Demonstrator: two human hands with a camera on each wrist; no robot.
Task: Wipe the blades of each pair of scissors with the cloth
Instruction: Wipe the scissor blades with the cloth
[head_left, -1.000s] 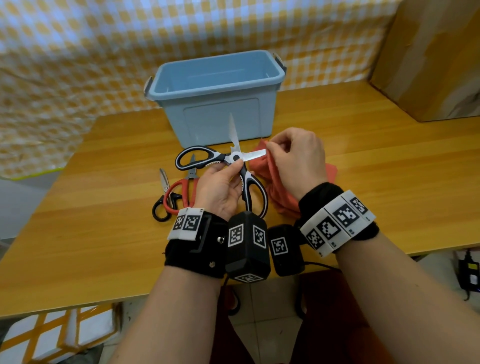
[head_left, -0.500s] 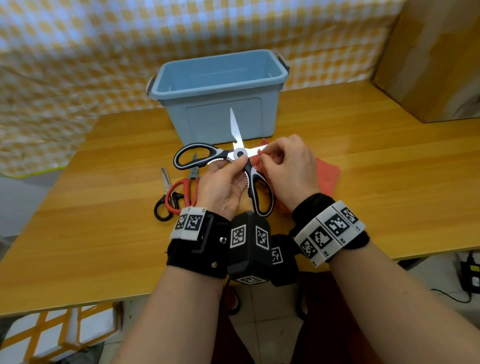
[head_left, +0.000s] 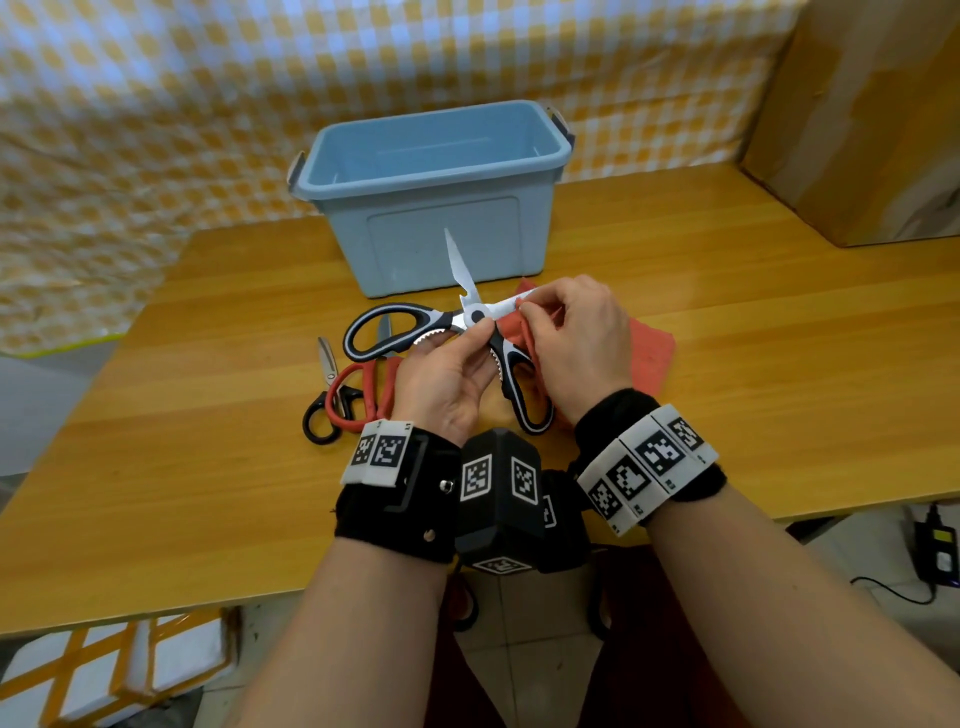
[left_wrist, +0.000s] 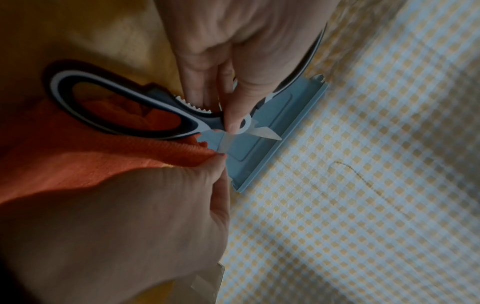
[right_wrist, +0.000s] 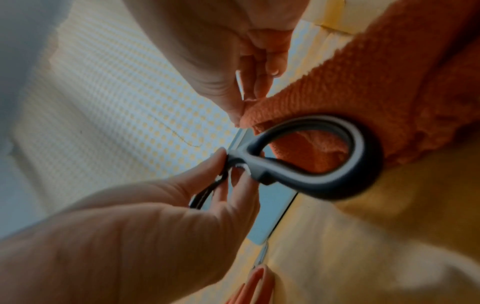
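Observation:
Black-and-white kitchen scissors (head_left: 415, 327) (left_wrist: 124, 115) (right_wrist: 324, 170) are held spread wide above the table. One blade (head_left: 457, 265) points up toward the bin. My left hand (head_left: 447, 379) (left_wrist: 233, 61) pinches them at the pivot. My right hand (head_left: 571, 338) (right_wrist: 233, 72) pinches the orange cloth (head_left: 649, 353) (left_wrist: 78, 160) (right_wrist: 389, 82) around the other blade (head_left: 506, 306), close to the pivot; that blade's tip is hidden. Red-handled scissors (head_left: 363, 395) and small black-handled scissors (head_left: 327, 405) lie on the table to the left.
An open, empty blue plastic bin (head_left: 431, 197) stands just behind the hands on the wooden table (head_left: 779, 389). A cardboard box (head_left: 857, 114) sits at the back right. Checked fabric (head_left: 156, 104) hangs behind the table.
My right hand with the cloth has slid along the blade toward the pivot. The scissors have been lifted slightly and shifted left a little; the left hand's hold is unchanged.

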